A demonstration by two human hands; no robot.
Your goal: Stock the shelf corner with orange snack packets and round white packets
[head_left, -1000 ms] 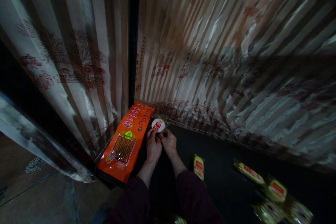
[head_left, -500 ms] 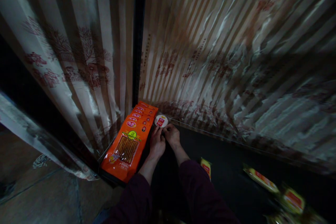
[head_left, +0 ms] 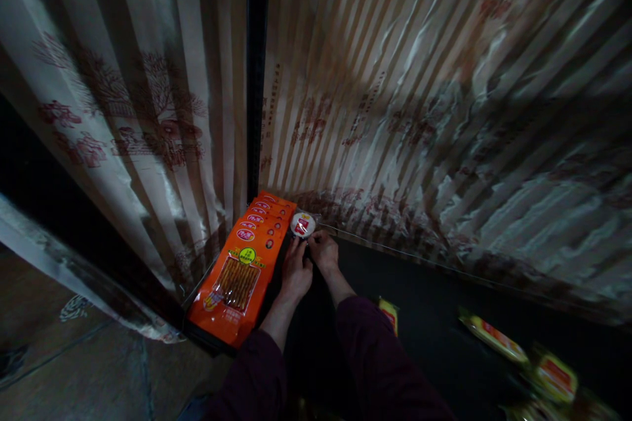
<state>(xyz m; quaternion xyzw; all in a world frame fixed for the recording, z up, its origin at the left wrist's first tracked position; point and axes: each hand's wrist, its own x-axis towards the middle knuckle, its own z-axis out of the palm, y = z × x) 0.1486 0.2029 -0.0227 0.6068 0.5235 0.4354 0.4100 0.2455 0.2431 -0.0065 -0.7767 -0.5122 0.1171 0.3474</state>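
My left hand (head_left: 297, 270) and my right hand (head_left: 324, 250) meet at the near edge of a small round white packet with a red label (head_left: 303, 224). The fingers of both hands are pinched on it, and it lies at the back of a dark shelf (head_left: 424, 329). Right beside my left hand is a row of overlapping orange snack packs (head_left: 245, 260), the front one showing brown sticks through a window. Dark red sleeves cover both of my forearms.
Striped patterned paper (head_left: 419, 92) lines the back and left walls, split by a dark vertical post (head_left: 257, 66). Small yellow and red packets lie on the shelf near my right arm (head_left: 390, 313) and at the far right (head_left: 494, 337). A stone floor (head_left: 69, 375) shows at lower left.
Both hands have pushed the round white packet a little further back towards the wall. The view has shifted slightly, so the yellow packets sit further right.
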